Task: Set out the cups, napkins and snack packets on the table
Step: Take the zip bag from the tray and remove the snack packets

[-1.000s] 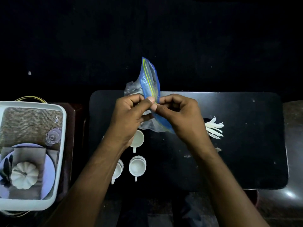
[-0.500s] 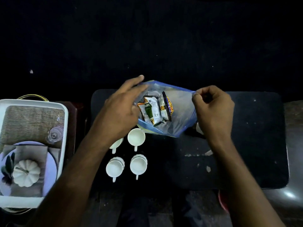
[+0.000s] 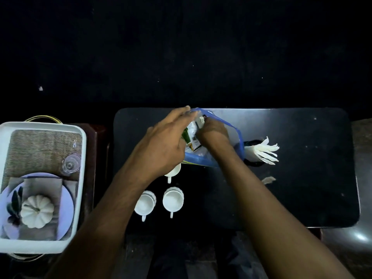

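A clear zip bag with a blue rim (image 3: 231, 135) lies open over the middle of the black table (image 3: 302, 188). My left hand (image 3: 163, 146) holds the bag's left rim. My right hand (image 3: 213, 133) is inside the bag, fingers closed on the snack packets (image 3: 192, 137). Two white cups (image 3: 173, 199) (image 3: 145, 203) stand side by side near the table's front; a third cup (image 3: 174, 172) shows partly under my left hand. White napkins (image 3: 263, 151) fan out of a dark holder just right of the bag.
A white tray (image 3: 80, 137) at the left holds a woven mat, a glass (image 3: 70, 164), a plate and a white pumpkin (image 3: 37, 211). The table's right half is bare black surface with small white scraps (image 3: 268, 179).
The bag went from held upright and pinched shut to open and lowered. My right hand let go of the rim and went inside it onto the packets.
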